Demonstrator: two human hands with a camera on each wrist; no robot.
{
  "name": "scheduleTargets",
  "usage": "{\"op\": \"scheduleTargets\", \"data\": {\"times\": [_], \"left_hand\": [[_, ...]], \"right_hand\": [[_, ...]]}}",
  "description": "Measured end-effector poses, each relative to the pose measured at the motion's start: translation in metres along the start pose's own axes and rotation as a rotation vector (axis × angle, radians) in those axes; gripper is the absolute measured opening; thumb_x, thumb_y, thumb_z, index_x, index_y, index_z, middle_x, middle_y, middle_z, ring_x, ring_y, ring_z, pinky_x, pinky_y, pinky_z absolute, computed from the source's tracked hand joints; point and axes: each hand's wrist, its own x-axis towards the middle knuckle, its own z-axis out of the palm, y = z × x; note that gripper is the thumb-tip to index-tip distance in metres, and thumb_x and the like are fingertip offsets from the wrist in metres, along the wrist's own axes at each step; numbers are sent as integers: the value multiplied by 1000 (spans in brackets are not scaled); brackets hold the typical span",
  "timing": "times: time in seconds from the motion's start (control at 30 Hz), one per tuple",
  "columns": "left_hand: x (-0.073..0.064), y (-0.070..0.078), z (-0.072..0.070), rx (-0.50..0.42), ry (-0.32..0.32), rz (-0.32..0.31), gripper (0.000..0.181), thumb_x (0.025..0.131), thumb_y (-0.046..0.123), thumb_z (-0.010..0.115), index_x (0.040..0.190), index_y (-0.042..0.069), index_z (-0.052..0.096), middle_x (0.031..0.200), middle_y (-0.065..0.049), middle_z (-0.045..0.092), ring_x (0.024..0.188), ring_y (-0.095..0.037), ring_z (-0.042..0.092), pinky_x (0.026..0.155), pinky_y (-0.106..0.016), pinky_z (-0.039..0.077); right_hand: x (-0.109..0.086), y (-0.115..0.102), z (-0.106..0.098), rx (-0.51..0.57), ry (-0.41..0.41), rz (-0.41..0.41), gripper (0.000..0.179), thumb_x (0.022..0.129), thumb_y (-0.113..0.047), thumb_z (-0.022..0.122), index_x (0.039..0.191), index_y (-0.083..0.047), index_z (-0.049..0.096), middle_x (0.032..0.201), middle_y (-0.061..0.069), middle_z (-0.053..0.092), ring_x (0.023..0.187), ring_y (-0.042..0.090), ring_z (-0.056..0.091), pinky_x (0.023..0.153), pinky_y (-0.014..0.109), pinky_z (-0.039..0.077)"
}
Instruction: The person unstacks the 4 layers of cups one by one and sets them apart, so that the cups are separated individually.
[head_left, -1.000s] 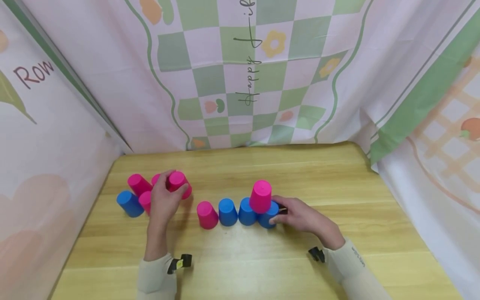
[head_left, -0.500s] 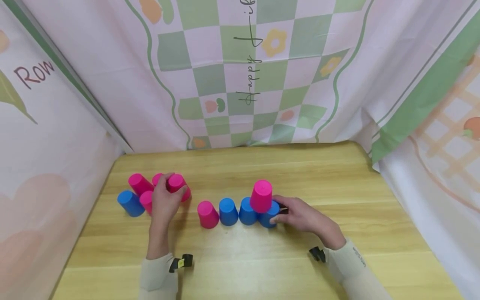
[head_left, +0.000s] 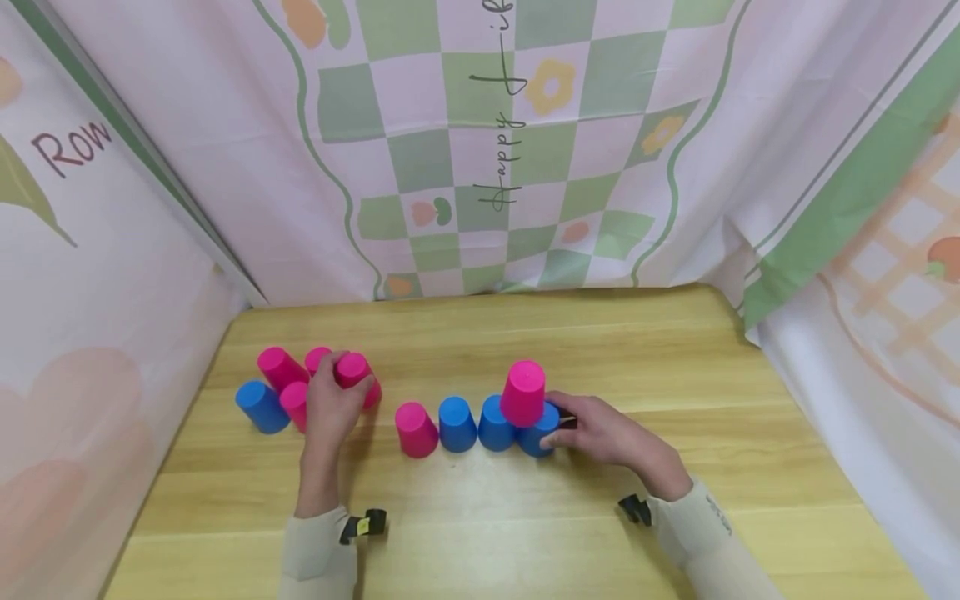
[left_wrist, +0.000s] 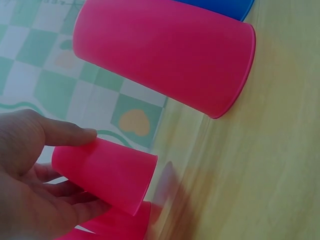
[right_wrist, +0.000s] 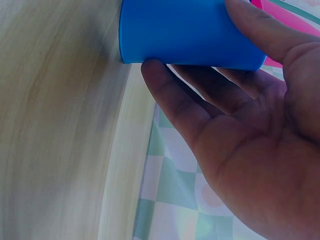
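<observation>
My left hand (head_left: 333,406) grips an upside-down pink cup (head_left: 357,377) between thumb and fingers. In the left wrist view that held cup (left_wrist: 107,172) has its rim close to the tabletop; whether it touches I cannot tell. On the right, my right hand (head_left: 603,429) holds the end blue cup (head_left: 536,439) of a row, thumb on one side and fingers on the other. A pink cup (head_left: 523,392) stands upside down across that cup and the neighbouring blue cup (head_left: 495,425). Leftward, the row continues with a blue cup (head_left: 457,427) and a pink cup (head_left: 416,432).
Beside the left hand cluster a blue cup (head_left: 261,408), a pink cup (head_left: 279,367), another pink cup (head_left: 294,403) partly behind the hand, and a further pink cup (head_left: 317,357). A wooden table (head_left: 480,533) carries everything. Printed curtains (head_left: 420,158) close off the back and sides.
My left hand and its pink cup have come down slightly toward the table and a little nearer to me. The right hand and the row have stayed in place.
</observation>
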Motion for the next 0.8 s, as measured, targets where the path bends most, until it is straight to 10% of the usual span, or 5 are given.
{"op": "scheduleTargets", "data": {"times": [0.8], "left_hand": [[1,-3,3,-2,-45,-61,64,92,15,68,146,13,34,144,-15,45,134,-35,42,106,-53,42]], "right_hand": [[-1,0,0,23,-5,8,52,87,-36,73,133,-23,54,125,-1,63,116,22,60,100,47,49]]}}
